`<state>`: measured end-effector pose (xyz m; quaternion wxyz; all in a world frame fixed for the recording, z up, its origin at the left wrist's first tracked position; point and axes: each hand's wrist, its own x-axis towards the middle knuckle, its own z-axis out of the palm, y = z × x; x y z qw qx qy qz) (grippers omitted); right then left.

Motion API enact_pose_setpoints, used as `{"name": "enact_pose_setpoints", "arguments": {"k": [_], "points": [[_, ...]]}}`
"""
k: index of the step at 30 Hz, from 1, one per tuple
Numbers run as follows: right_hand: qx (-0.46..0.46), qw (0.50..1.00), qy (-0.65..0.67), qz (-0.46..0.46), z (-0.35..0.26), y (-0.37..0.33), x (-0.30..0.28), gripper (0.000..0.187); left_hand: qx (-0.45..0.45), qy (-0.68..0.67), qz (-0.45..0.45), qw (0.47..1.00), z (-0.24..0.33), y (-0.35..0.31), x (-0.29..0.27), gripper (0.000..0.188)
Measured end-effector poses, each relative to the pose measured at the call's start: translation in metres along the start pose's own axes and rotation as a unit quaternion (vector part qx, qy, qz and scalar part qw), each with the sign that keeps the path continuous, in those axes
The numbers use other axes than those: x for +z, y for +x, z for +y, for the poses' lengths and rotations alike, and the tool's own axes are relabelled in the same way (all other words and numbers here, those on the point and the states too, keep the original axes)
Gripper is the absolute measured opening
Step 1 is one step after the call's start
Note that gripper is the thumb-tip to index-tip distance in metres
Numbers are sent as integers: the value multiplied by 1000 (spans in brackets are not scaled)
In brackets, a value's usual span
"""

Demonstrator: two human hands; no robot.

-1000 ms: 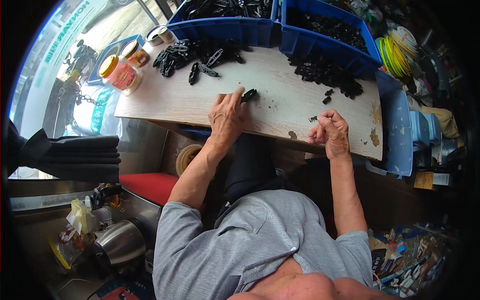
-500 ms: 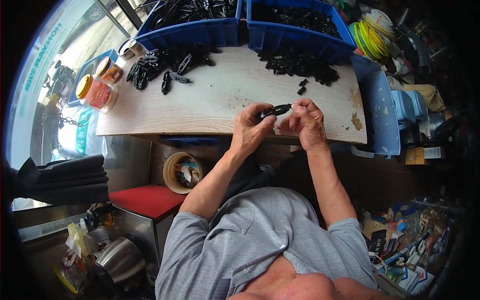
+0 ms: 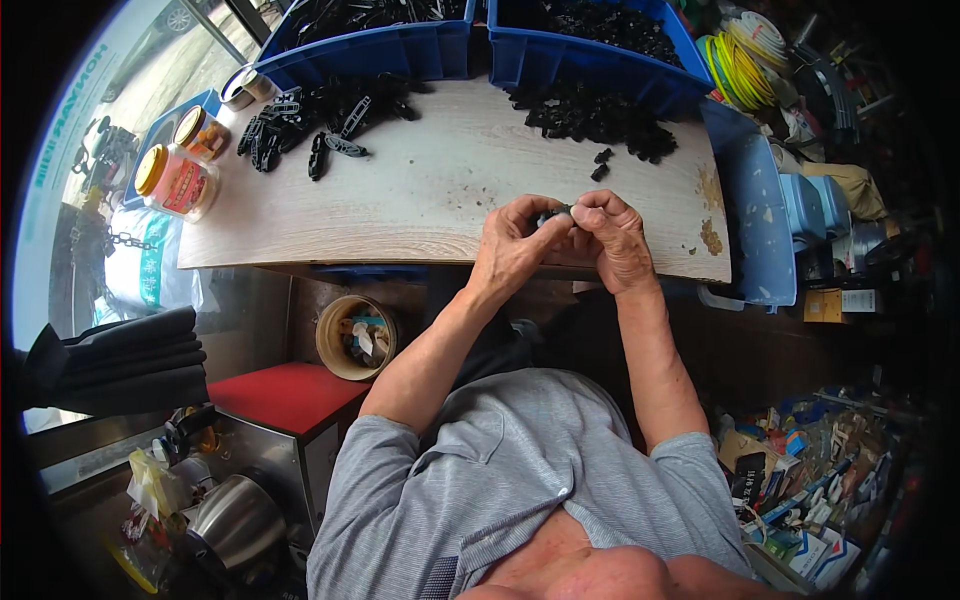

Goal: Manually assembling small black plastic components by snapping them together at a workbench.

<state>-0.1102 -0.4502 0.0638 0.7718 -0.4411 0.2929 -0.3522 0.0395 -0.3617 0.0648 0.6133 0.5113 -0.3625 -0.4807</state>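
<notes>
Above the table's front edge, my left hand [image 3: 508, 245] is closed around a slim black plastic part [image 3: 548, 215], most of which its fingers cover. My right hand [image 3: 618, 240] meets it from the right, thumb and forefinger pinched at the part's end; whether a second small piece is between them is hidden. Beyond my right hand, two small black pieces [image 3: 601, 166] lie apart from a heap of small black pieces [image 3: 600, 128]. A heap of longer black plastic parts [image 3: 285, 120] lies far left, with a few loose ones [image 3: 345, 146] at its near side.
Two blue bins [image 3: 370, 62] of black parts stand along the back of the wooden table [image 3: 430, 190]. Jars [image 3: 180, 183] with yellow lids stand at the left edge. A bucket [image 3: 357, 337] sits below, left of my legs. A blue plastic tub [image 3: 755, 200] adjoins the table's right side.
My hands have drawn closer together, and the black part that stuck out between them is now mostly covered by my fingers. The whole view has shifted slightly.
</notes>
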Motion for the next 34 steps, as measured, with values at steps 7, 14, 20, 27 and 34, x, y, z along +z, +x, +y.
{"name": "enact_pose_setpoints", "arguments": {"k": [7,14,20,27,34], "points": [[43,999,11,-12,-7,1,8,11,-49,-76,48,995,-4,10,-2,18],[60,988,-138,31,-16,2,18,28,-62,-165,77,981,4,2,-2,12],[7,984,-175,-17,-8,-5,21,32,-54,-152,46,986,2,-3,-5,11],[-24,996,-85,16,-9,-8,6,30,139,131,145,971,-15,-3,-35,25],[-40,963,-27,264,-53,4,-70,57,52,604,484,631,43,17,-230,54]]}}
